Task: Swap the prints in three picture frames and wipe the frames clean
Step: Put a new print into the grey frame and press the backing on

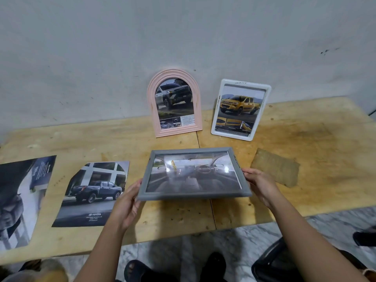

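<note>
A grey rectangular frame (194,196) with a car-interior print behind its glass is held a little above the wooden table (315,151), glass up. My left hand (128,202) grips its left edge and my right hand (259,185) grips its right edge. Behind it, a pink arched frame (151,110) with a silver truck print and a white frame (215,123) with a yellow truck print lean upright against the wall. Two loose prints lie on the table to the left: a dark pickup print (93,195) and a larger print (22,200) at the far left.
A brown cloth (276,167) lies flat on the table right of the grey frame. The grey wall runs along the table's back edge. Below the front edge are a marble floor, my sandalled foot (140,269) and a dark chair seat (272,263).
</note>
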The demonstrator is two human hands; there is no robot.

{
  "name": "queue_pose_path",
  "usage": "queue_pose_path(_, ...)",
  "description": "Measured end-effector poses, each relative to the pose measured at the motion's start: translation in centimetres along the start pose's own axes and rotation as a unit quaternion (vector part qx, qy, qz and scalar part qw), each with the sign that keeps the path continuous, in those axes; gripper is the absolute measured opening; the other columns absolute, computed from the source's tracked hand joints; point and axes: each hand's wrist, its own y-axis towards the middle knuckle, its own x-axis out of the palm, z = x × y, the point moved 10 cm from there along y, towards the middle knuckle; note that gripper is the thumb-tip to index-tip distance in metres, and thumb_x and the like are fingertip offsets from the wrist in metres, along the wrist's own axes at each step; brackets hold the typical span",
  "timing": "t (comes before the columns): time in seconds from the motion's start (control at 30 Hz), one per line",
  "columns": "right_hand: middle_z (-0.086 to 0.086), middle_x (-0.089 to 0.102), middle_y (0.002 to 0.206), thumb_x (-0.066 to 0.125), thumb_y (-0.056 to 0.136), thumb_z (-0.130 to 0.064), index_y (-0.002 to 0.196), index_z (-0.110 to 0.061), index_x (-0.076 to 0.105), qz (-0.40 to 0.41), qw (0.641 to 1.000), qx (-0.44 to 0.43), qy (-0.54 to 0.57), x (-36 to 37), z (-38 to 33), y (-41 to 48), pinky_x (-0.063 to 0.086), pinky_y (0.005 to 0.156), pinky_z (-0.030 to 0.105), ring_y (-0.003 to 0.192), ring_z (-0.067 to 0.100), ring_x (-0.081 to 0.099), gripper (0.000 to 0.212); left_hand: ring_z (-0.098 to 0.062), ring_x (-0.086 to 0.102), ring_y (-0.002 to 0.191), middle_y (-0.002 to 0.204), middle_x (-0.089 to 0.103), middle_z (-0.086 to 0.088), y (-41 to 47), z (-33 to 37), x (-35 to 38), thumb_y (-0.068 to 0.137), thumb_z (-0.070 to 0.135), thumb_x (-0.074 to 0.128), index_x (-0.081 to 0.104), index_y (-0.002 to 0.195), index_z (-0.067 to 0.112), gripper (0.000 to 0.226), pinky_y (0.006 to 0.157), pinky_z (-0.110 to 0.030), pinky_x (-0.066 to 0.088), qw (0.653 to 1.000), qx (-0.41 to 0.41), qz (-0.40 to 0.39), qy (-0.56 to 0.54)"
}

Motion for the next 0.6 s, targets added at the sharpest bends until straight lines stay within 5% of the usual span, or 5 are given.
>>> queue_pose_path(0.17, 0.017, 0.066, 0.100, 0.052, 0.087, 0.006, 0.101, 0.000, 0.065, 0.066, 0.997, 0.015, -0.025, -0.5, 2.3, 0.5, 0.052, 0.084, 0.036, 0.089, 0.026, 0.062, 0.020, -0.018, 0.070, 0.075, 0.101, 0.070, -0.018, 0.4, -1.2, -1.9, 0.098, 0.009, 0.040, 0.057, 0.121, -0.001, 0.031, 0.062, -0.022, 0.057, 0.994, 0.017, 0.048, 0.092)
queue_pose_path(0.33, 0.017, 0.067, 0.105, 0.053, 0.085, 0.008, 0.098, -0.003, 0.061, 0.108, 0.994, 0.006, -0.031, -0.4, 3.9, 1.0, 0.050, 0.093, 0.044, 0.096, 0.029, 0.063, 0.019, -0.026, 0.061, 0.100, 0.117, 0.063, -0.015, 0.3, -1.0, -2.1, 0.095, 0.007, 0.047, 0.057, 0.124, 0.005, 0.030, 0.092, -0.037, 0.048, 0.962, 0.063, 0.110, 0.240)
queue_pose_path(0.47, 0.014, 0.064, 0.112, 0.049, 0.084, 0.013, 0.111, -0.002, 0.056, 0.097, 0.993, -0.033, -0.059, 0.7, 3.3, 0.5, 0.047, 0.092, 0.033, 0.103, 0.024, 0.060, 0.031, -0.017, 0.060, 0.084, 0.096, 0.064, -0.003, -0.7, -0.3, -0.7, 0.094, 0.004, 0.047, 0.057, 0.113, 0.019, 0.026, 0.070, -0.026, 0.048, 0.914, 0.139, 0.122, 0.361)
queue_pose_path(0.6, 0.015, 0.061, 0.118, 0.046, 0.086, 0.013, 0.119, 0.002, 0.053, 0.081, 0.989, -0.072, -0.098, 1.6, 2.8, 0.4, 0.044, 0.096, 0.031, 0.112, 0.025, 0.057, 0.036, -0.024, 0.055, 0.103, 0.117, 0.049, -0.008, -0.1, -0.8, -1.0, 0.089, 0.023, 0.060, 0.054, 0.124, 0.021, 0.035, 0.095, -0.039, 0.047, 0.852, 0.146, 0.130, 0.486)
